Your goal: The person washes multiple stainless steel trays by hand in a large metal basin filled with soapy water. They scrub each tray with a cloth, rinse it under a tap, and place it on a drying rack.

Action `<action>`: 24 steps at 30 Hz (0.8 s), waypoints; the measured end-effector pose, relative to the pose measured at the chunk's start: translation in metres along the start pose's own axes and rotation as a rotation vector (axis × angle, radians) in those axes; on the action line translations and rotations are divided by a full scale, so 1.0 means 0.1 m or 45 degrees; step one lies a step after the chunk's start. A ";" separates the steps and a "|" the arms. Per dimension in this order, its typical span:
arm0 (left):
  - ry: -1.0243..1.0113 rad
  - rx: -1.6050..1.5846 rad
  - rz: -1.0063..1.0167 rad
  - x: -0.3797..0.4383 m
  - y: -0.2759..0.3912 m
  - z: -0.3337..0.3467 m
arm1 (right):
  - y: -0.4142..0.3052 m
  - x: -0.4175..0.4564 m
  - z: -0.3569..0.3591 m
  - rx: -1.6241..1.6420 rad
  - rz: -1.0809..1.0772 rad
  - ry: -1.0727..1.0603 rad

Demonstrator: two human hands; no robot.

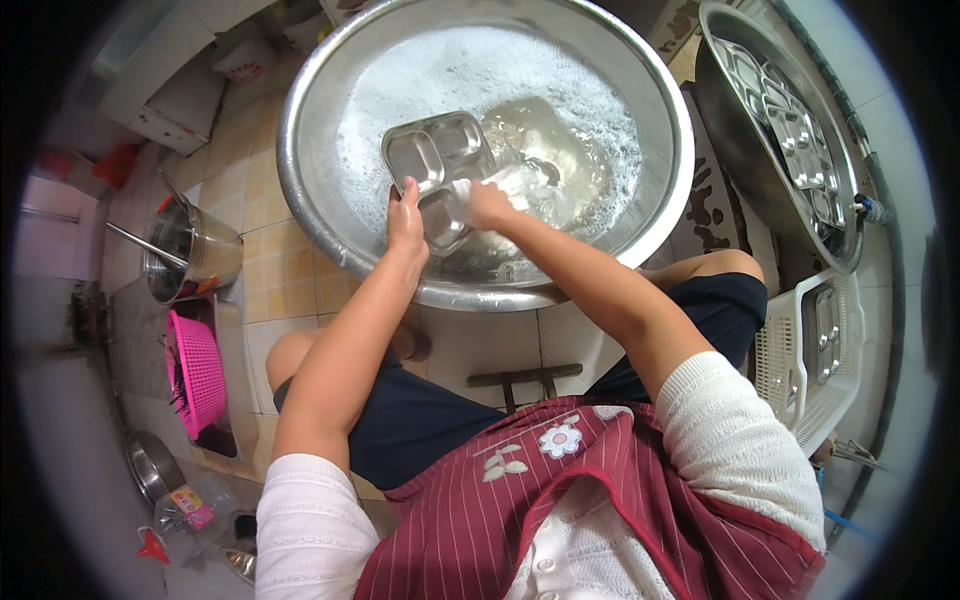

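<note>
A large round metal basin (pixel 311 180) holds soapy water (pixel 442 67) with foam around its sides. Over the water, my left hand (pixel 406 225) grips a compartmented stainless steel tray (pixel 416 159) by its near left edge, thumb on the upper face. The tray is tilted. My right hand (pixel 487 205), blurred, is closed on a white cloth (pixel 517 180) at the tray's right side. Part of the cloth trails towards the water, where pale shapes under the surface are too unclear to name.
At the right, a big metal tub (pixel 720 142) holds several compartmented trays (pixel 795 142); below it stands a white plastic basket (pixel 776 337) with more trays. To the left are a metal pot (pixel 210 244) with long handles and a pink basket (pixel 201 367). A plastic bottle (pixel 199 510) lies lower left.
</note>
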State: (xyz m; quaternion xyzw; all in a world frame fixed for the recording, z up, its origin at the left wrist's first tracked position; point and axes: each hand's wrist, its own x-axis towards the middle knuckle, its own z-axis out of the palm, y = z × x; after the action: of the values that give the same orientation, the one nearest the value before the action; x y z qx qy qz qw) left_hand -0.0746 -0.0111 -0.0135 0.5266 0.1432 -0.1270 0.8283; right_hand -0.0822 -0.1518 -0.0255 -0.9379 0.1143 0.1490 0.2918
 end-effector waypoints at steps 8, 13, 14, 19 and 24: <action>-0.098 -0.366 -0.344 -0.05 0.25 0.15 | -0.43 -0.98 -0.13 0.001 -0.638 0.247; -0.214 -0.364 -0.354 -0.05 0.48 0.23 | -0.10 -0.76 -0.37 -0.450 -0.927 0.374; -0.233 -0.295 -0.380 -0.05 0.57 0.23 | -0.02 -0.68 -0.45 -0.361 -0.927 0.361; 0.174 1.328 1.050 -0.29 0.98 0.50 | 0.09 -0.49 -1.37 -0.025 -0.899 -0.112; -0.311 1.732 1.023 -0.35 1.18 0.57 | 0.25 -0.24 -1.84 0.688 -0.745 -0.446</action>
State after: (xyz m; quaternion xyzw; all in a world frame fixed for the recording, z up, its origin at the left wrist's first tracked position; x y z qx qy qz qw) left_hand -0.0587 -0.0122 0.1211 0.9101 -0.2580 0.0648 0.3177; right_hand -0.0729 -0.2754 0.1149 -0.7813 -0.1725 0.1816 0.5716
